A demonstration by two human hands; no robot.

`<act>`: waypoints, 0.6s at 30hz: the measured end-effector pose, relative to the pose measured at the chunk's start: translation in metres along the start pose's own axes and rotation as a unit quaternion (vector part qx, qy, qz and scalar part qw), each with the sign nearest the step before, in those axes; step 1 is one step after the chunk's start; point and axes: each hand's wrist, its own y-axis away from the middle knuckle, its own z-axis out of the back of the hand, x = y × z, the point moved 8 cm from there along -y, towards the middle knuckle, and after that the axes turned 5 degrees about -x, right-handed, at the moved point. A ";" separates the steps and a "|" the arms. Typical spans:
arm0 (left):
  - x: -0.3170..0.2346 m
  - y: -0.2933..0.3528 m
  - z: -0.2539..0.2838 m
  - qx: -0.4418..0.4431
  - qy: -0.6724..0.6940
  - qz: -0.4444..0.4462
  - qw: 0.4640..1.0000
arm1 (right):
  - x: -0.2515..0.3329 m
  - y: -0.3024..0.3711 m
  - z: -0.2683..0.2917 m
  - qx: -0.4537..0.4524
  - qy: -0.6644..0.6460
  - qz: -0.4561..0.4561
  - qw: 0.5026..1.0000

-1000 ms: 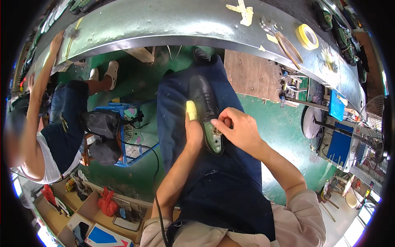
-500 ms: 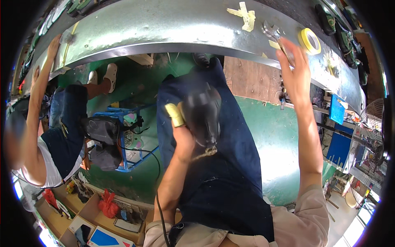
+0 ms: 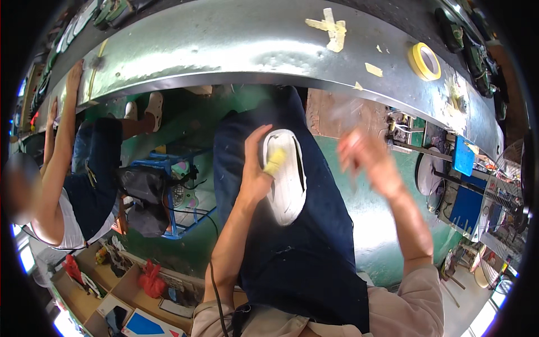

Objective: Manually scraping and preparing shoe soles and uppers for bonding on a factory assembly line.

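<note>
My left hand (image 3: pixel 259 178) grips a black shoe upper on its last by the side, above my dark apron. Its white underside (image 3: pixel 287 191) faces up, and a dark gap runs along the right edge. Yellow tape is wrapped around my left thumb (image 3: pixel 275 162), which presses on that white face. To the right, my right hand (image 3: pixel 368 157) is raised and smeared by motion, its fingers closed around a metal pincers-like tool (image 3: pixel 349 115). The tool's head is a blur above the fingers, apart from the shoe.
A metal-topped bench (image 3: pixel 213 48) curves across the far side, with a yellow tape roll (image 3: pixel 425 62) and stuck tape strips (image 3: pixel 331 29). At left another person's arm (image 3: pixel 67 123) rests on it. A blue-framed stool (image 3: pixel 182 222) with a black bag stands left; a fan (image 3: pixel 505 191) is right.
The shoe has turned from its black upper to its white underside. My right hand has lifted the metal tool off the bench and come back toward the shoe.
</note>
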 end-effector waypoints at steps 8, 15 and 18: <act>-0.033 -0.010 0.012 0.008 0.070 -0.099 0.993 | -0.047 0.033 -0.109 0.044 -0.251 -0.153 0.955; -0.052 -0.006 0.021 0.000 -0.066 -0.068 0.995 | -0.050 0.030 -0.114 0.166 -0.552 -0.185 0.796; -0.055 -0.001 0.016 -0.006 -0.052 -0.085 0.995 | -0.040 0.027 -0.103 0.099 -0.285 -0.159 0.940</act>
